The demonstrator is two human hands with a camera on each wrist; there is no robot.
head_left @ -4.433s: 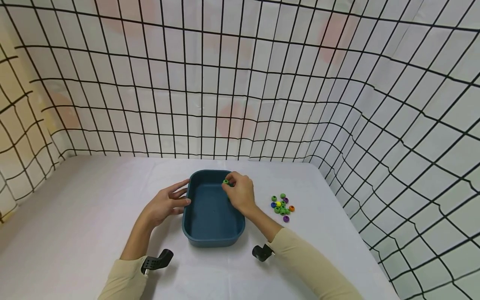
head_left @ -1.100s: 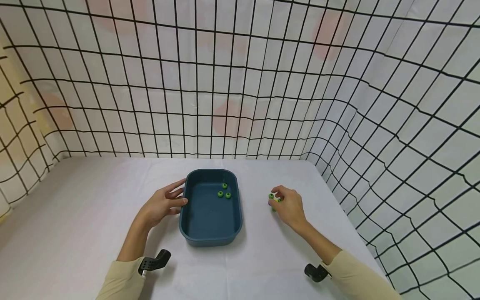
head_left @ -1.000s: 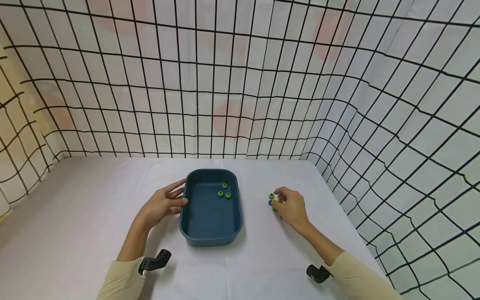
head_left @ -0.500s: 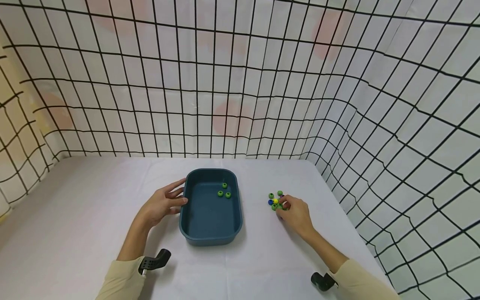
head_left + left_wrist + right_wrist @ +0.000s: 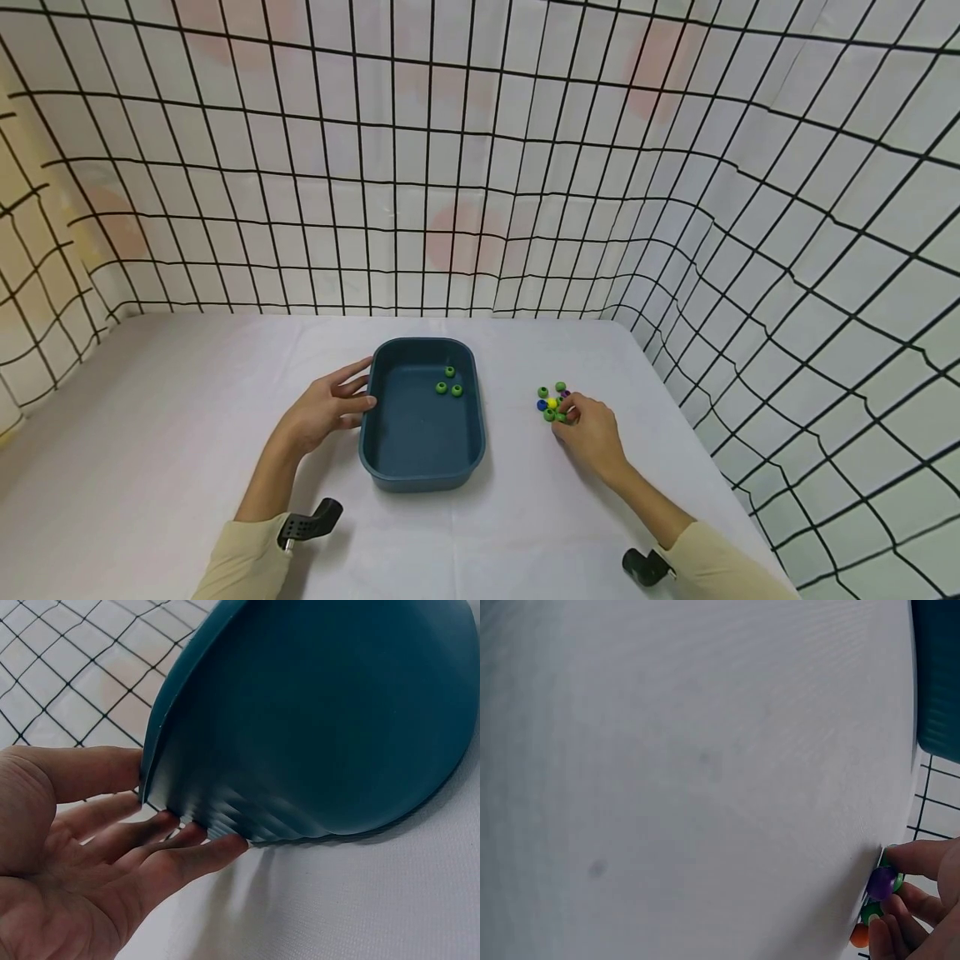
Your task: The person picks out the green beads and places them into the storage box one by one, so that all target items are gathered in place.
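My left hand (image 5: 322, 412) touches the left wall of a blue rectangular tray (image 5: 420, 433). In the left wrist view its fingers (image 5: 187, 862) are extended along the outside of the tray, with the thumb near the rim. Three green beads (image 5: 450, 372) lie inside toward the far right. Right of the tray, my right hand (image 5: 592, 433) reaches into a small pile of beads and pinches a green bead (image 5: 561, 417) between thumb and finger. Around it lie a yellow bead (image 5: 552, 403), a blue bead (image 5: 542, 405) and more green ones. The right wrist view shows a purple bead (image 5: 882, 883) beside the fingers.
An orange bead (image 5: 860, 935) lies under the right hand, hidden in the head view. White cloth (image 5: 510, 517) covers the table. A black grid net (image 5: 480, 167) stands at the back and both sides. Each wrist carries a small black camera (image 5: 645, 567).
Three green beads now lie in the tray, after the right hand held one over it. The right hand has moved to the pile, then slightly toward its near side. The left hand stays put.
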